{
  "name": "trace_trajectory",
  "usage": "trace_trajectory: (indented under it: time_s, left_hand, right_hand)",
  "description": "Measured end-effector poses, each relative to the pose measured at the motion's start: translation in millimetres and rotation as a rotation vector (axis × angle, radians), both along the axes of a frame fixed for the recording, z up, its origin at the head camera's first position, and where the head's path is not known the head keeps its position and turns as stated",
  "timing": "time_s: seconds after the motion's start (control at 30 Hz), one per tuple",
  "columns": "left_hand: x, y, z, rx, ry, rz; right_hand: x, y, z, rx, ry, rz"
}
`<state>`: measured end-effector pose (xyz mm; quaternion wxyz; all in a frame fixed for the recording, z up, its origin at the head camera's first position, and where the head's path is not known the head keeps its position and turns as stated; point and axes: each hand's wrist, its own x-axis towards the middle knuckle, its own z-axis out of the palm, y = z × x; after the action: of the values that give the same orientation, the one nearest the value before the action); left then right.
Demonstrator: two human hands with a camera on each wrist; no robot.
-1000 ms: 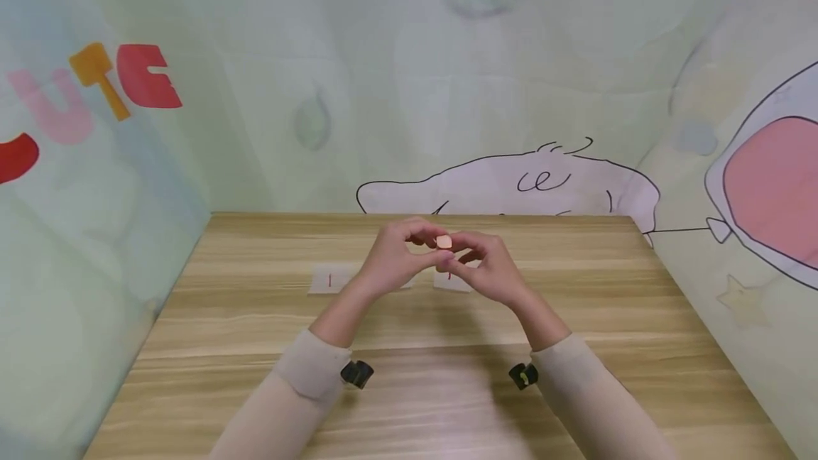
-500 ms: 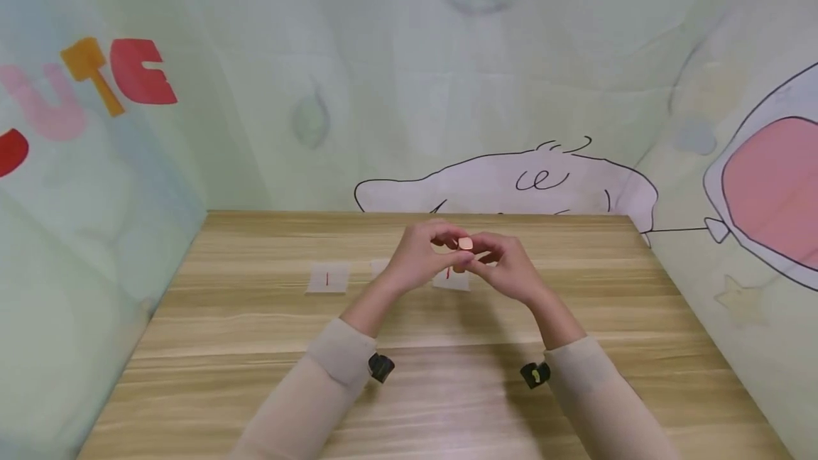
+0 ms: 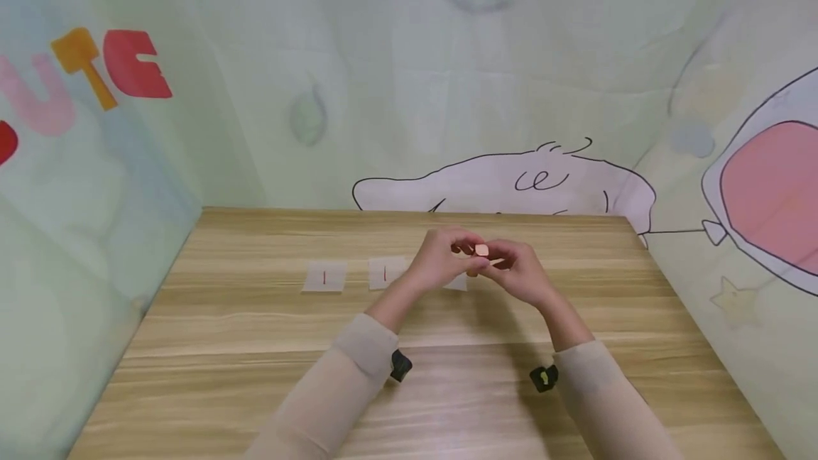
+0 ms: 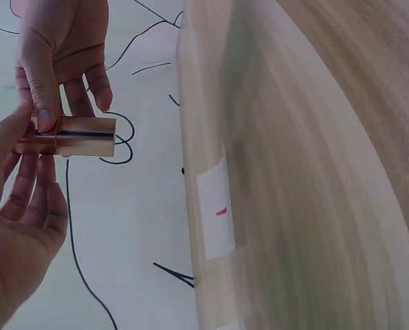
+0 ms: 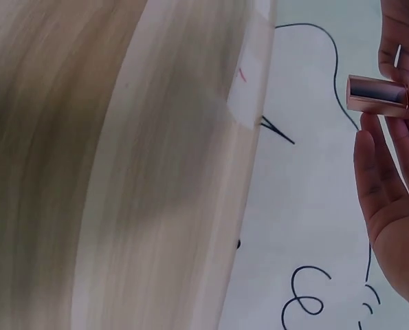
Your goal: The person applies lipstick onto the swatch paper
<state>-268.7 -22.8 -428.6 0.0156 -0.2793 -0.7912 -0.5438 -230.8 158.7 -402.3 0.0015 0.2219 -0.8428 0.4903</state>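
Both hands hold a rose-gold, square-sided lipstick tube (image 3: 482, 250) up above the far part of the table. My left hand (image 3: 442, 260) pinches it from the left, between thumb and fingers. From the right, my right hand (image 3: 520, 275) grips it the same way. The left wrist view shows the shiny lipstick tube (image 4: 84, 137) lying level, with a seam near its middle and the fingertips of both hands around one half. The seam is mostly hidden by fingers in the right wrist view, where one end of the lipstick tube (image 5: 372, 95) sticks out.
Three white paper slips lie in a row on the wood-grain table (image 3: 255, 360): a left slip (image 3: 324, 278), a middle slip (image 3: 385, 272) and a right slip (image 3: 456, 283) partly behind the hands. Red strokes mark the left and middle ones. A printed cloth (image 3: 396, 91) surrounds the table.
Both hands have moved to the right together with the lipstick tube, staying close to each other. The middle slip, hidden behind the left hand before, is now mostly visible.
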Motion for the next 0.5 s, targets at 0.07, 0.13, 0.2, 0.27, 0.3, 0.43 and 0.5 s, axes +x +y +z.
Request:
trace_trajectory:
  time_s: [0.07, 0.13, 0.2, 0.27, 0.3, 0.43, 0.5]
  left_hand:
    - [-1.2, 3.5, -1.3, 0.004, -0.002, -0.008]
    - [-2.2, 6.9, -2.7, 0.003, -0.003, -0.012]
    - [-2.7, 10.1, -4.1, 0.002, -0.007, -0.013]
    - [-2.8, 13.1, -5.9, 0.000, -0.011, -0.009]
    - [-2.7, 14.6, -6.9, 0.000, -0.012, -0.008]
    - [-1.8, 20.3, -12.3, -0.010, -0.024, -0.014]
    - [-1.2, 22.7, -14.6, -0.012, -0.034, -0.020]
  right_hand:
    - [-1.1, 3, -1.7, -0.006, 0.000, 0.005]
    - [-2.6, 7, -3.6, -0.013, -0.004, 0.013]
    - [-3.8, 10, -6.2, -0.010, -0.007, 0.022]
    - [-7.8, 16, -14.4, -0.005, -0.012, 0.022]
    - [-9.9, 19, -19.4, 0.000, -0.014, 0.017]
    - [-16.1, 31, -40.6, -0.004, -0.023, -0.001]
    - [-16.0, 34, -46.1, -0.021, -0.034, -0.005]
